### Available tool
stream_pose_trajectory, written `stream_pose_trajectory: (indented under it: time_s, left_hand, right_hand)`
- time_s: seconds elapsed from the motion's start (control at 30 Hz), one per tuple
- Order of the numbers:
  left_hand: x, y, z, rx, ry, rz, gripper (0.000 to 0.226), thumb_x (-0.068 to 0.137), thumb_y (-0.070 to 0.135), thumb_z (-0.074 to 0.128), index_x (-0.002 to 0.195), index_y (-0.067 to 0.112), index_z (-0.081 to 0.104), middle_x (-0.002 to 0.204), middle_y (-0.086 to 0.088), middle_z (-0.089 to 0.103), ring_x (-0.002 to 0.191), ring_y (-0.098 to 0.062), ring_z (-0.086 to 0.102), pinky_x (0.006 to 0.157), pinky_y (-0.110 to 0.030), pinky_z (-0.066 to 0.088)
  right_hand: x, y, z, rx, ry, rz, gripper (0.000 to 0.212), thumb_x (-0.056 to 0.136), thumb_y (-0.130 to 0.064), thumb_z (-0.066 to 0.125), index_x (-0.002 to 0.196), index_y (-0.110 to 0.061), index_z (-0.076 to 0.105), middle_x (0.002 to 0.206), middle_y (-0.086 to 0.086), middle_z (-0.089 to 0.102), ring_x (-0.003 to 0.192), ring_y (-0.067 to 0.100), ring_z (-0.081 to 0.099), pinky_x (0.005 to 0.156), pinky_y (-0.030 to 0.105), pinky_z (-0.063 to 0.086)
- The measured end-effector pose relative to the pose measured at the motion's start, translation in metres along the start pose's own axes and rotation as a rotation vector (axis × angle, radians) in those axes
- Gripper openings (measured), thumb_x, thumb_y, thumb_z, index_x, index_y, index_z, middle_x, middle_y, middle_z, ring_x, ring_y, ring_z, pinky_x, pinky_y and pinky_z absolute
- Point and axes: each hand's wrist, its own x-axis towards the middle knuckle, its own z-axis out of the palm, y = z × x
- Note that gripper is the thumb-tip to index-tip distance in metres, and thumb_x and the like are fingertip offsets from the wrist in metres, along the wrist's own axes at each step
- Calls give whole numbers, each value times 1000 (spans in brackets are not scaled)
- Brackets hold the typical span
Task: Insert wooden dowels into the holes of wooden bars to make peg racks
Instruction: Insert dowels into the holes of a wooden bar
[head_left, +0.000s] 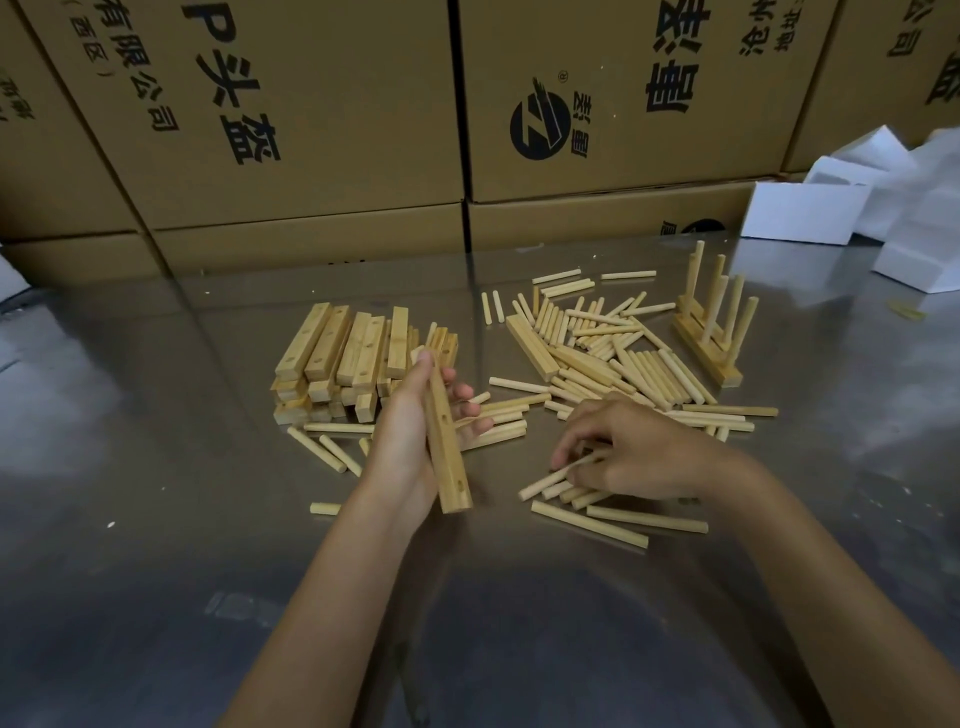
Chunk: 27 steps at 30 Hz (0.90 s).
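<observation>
Nearest, loose dowels (589, 523) lie on the steel table (156, 467). Right hand (631, 457) rests on a small bunch of them, fingers curled, pinching one dowel (556, 475) — likely picking the next peg. Left hand (415, 441) grips a drilled bar (448, 441), fingers wrapped round it, holes facing right so pegs can go in from the right side. Bar has no dowels in it yet. Behind it a stack of bars (337, 358), kept left; the main dowel pile (613, 348) is kept right. Far right, finished racks (711, 327) stand pegs-up. At the back, cardboard cartons (311, 114) with black Chinese print — "有限公司", "头盔" readable — plus white foam blocks (800, 210).
</observation>
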Motion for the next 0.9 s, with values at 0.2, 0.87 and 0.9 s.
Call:
stream_pose_trajectory:
  time_s: [0.2, 0.87, 0.9]
  left_hand:
    - [1, 1, -1, 54, -3, -20, 36, 103, 43, 46, 99, 11, 62, 66, 0, 63, 57, -14, 61, 57, -31, 58]
    - [-11, 0, 5, 253, -295, -179, 35, 105, 32, 44, 128, 13, 61, 65, -5, 52, 52, -15, 48, 47, -32, 54]
    - [-12, -1, 6, 266, -330, -178, 34, 105, 31, 44, 130, 16, 60, 65, -5, 53, 53, -15, 49, 49, -33, 55]
  right_hand:
    - [3, -7, 13, -37, 138, -39, 9, 86, -24, 72, 81, -31, 69, 98, -15, 59, 106, 4, 42, 97, 36, 39]
    - [-4, -36, 16, 337, 471, -195, 4, 98, -31, 58, 96, -27, 57, 63, -4, 57, 48, 6, 47, 49, 30, 40]
    - [-3, -35, 18, 182, 555, -214, 3, 96, -33, 60, 97, -31, 59, 64, -8, 56, 49, 7, 47, 50, 29, 37]
